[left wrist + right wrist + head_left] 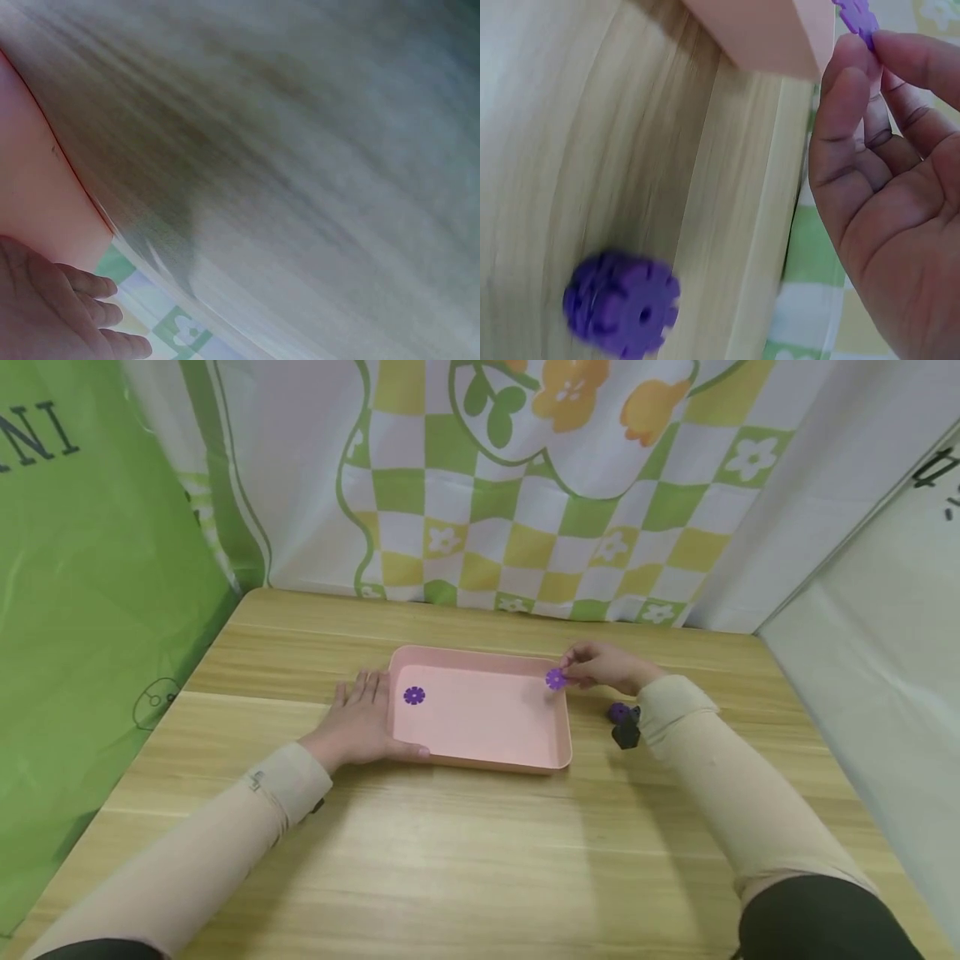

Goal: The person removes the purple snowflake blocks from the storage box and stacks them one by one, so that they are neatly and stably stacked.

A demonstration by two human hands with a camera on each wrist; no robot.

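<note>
A shallow pink tray lies on the wooden table. Inside it, near the left end, is a purple notched disc. My left hand rests against the tray's left side with fingers straight and thumb along the front rim; the left wrist view shows the hand beside the pink wall. Between thumb and fingertips, my right hand pinches another purple notched disc at the tray's back right corner. The right wrist view shows this disc held by its edge.
Several purple notched discs sit in a small pile on the table right of the tray, partly hidden by the right wrist's black camera in the head view. A patterned curtain hangs along the table's back edge, with a green sheet at left.
</note>
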